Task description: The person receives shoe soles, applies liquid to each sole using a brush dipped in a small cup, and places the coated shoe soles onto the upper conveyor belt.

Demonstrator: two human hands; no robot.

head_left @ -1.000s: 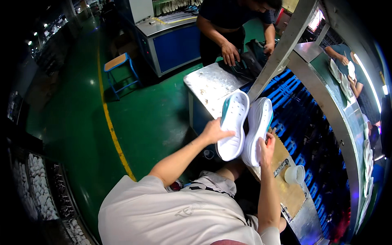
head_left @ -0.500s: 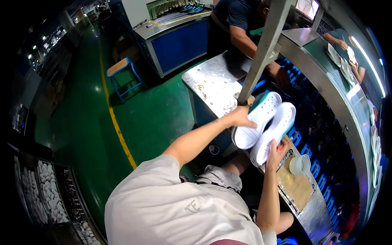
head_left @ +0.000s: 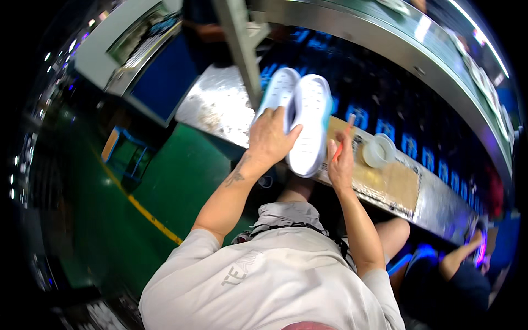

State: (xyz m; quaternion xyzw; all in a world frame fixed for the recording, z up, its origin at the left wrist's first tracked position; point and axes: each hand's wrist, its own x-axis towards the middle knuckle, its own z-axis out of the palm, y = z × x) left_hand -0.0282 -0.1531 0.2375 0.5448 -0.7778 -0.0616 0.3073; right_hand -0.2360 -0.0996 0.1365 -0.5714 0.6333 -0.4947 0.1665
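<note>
My left hand [head_left: 270,137] is closed around a pair of white shoe soles with teal edges, held side by side and upright. The left sole [head_left: 280,85] is partly covered by my fingers, while the right sole [head_left: 311,124] shows its full length, with small holes toward the far end. To the right of the soles, apart from them, my right hand [head_left: 342,168] grips a thin orange stick-like tool [head_left: 337,152]; its tip points away from me and is too blurred to make out. A translucent round cup [head_left: 379,150] stands just right of that hand.
Brown cardboard [head_left: 401,184] lies on the metal bench [head_left: 440,214] under the cup. A grey post [head_left: 237,44] rises beyond my left hand. Blue-lit rows [head_left: 410,144] run behind the bench, beneath a curved metal frame [head_left: 352,30]. A stool [head_left: 125,151] stands left; another person [head_left: 445,278] sits lower right.
The view has swung to the right. My right hand has come off the soles and now holds the orange tool apart from them; my left hand alone holds the pair.
</note>
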